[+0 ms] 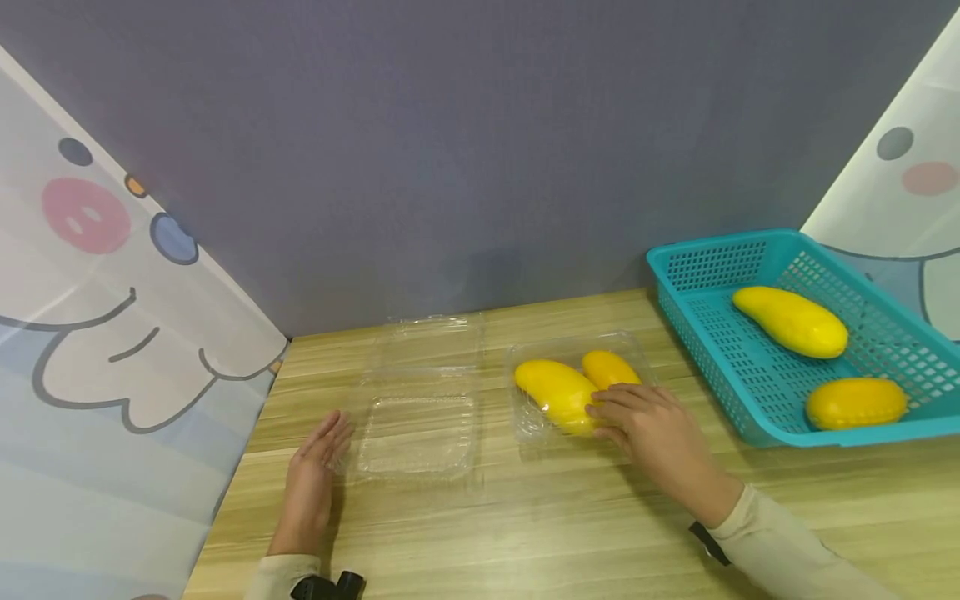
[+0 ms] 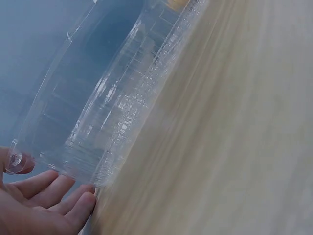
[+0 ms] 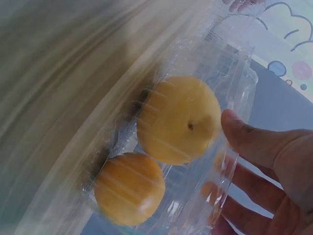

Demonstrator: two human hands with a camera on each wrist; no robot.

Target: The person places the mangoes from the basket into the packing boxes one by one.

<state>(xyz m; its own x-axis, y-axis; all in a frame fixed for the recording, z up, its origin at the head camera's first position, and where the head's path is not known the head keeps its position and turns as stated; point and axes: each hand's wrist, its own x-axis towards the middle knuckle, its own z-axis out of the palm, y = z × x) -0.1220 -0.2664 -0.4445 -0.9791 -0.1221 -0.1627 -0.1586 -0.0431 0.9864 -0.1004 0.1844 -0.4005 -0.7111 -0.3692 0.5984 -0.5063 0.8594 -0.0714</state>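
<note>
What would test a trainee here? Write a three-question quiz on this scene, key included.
1. How many smooth, yellow, rounded fruits lie in the turquoise, perforated plastic basket?
2. True or false: the open, clear, rectangular plastic container beside the left hand is empty.
3. Which is the right hand nearest: A, the basket; B, the yellow fruit pair in the other clear plastic container; C, the plain grey wall?

Key: 1. Two. 2. True. 3. B.
</note>
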